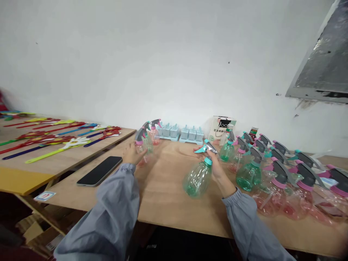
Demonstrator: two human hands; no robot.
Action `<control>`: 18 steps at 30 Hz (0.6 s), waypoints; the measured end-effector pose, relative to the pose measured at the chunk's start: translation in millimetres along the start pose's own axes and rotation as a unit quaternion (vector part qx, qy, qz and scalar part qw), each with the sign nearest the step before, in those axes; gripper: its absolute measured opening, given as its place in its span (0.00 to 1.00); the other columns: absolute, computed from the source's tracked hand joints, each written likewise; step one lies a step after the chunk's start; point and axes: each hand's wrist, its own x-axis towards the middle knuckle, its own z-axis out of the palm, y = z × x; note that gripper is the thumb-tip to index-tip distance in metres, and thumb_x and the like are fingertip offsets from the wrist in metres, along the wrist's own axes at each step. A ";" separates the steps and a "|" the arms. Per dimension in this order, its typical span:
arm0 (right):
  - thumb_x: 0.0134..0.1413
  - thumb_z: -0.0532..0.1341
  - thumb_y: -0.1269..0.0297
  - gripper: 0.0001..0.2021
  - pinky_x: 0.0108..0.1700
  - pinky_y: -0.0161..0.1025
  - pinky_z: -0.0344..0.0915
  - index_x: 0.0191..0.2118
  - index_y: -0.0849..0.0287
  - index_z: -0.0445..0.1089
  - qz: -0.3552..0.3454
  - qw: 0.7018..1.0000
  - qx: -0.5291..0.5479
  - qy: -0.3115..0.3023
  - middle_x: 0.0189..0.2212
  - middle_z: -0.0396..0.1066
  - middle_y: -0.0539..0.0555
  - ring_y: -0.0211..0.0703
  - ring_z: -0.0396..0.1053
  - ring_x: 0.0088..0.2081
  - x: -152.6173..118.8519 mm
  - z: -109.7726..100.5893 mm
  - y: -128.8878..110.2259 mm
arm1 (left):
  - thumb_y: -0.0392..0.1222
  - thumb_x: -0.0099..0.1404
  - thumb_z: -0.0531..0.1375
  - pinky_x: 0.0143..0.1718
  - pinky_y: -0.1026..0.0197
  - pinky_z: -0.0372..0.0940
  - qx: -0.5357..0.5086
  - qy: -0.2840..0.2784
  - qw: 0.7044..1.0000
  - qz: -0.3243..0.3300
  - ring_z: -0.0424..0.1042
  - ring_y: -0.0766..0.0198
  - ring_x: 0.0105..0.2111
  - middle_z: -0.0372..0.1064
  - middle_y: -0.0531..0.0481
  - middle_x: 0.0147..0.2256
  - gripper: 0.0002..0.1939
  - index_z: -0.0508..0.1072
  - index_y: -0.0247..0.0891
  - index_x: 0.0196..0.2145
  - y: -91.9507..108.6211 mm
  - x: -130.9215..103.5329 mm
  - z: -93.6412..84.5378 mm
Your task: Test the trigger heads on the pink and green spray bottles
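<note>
Above or on a wooden table (168, 203), the right hand (216, 168) grasps a tilted, clear green trigger spray bottle (197, 179) near its neck, left of grouped spray bottles (248, 176). The left hand (132, 154) is at a pink spray bottle (139, 136) beyond a smartphone (100, 171); blur hides whether its fingers close. This seems a bottle-handling step, and moving the green one calls for a steady neck grip.

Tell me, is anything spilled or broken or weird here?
Yes, the white wall looks a bit damaged: it has small dark marks, and a brownish stain under the grey panel. I see no spill on the near table. The green bottle leans, but the right hand holds it.
</note>
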 end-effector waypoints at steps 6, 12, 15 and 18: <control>0.45 0.69 0.48 0.17 0.55 0.46 0.70 0.37 0.54 0.78 0.026 0.999 0.037 -0.023 0.39 0.81 0.54 0.50 0.77 0.46 -3.8 5.5 -8.6 | 0.55 0.55 0.67 0.53 0.44 0.68 -0.148 -0.056 0.960 0.229 0.73 0.46 0.49 0.71 0.41 0.44 0.27 0.67 0.38 0.46 63.4 -58.0 28.7; 0.42 0.70 0.45 0.17 0.37 0.39 0.72 0.26 0.54 0.73 0.004 0.998 0.011 0.056 0.24 0.76 0.50 0.44 0.76 0.31 -6.0 6.6 -7.3 | 0.52 0.60 0.65 0.51 0.46 0.70 -0.255 -0.099 0.928 0.254 0.74 0.51 0.46 0.73 0.44 0.45 0.24 0.66 0.40 0.50 83.9 -83.7 39.4; 0.44 0.69 0.44 0.19 0.33 0.38 0.70 0.24 0.55 0.71 0.008 0.998 0.003 0.059 0.21 0.74 0.50 0.43 0.74 0.28 -6.0 5.3 -8.6 | 0.53 0.59 0.65 0.51 0.46 0.70 -0.253 -0.098 0.929 0.252 0.74 0.50 0.47 0.73 0.44 0.45 0.26 0.66 0.39 0.50 80.8 -82.1 39.2; 0.42 0.70 0.43 0.19 0.36 0.41 0.72 0.29 0.54 0.74 0.033 0.999 0.009 0.015 0.27 0.78 0.52 0.46 0.76 0.32 -7.1 7.3 -11.2 | 0.53 0.59 0.65 0.51 0.45 0.70 -0.252 -0.103 0.928 0.255 0.75 0.50 0.46 0.74 0.44 0.44 0.25 0.67 0.39 0.49 79.1 -80.2 40.1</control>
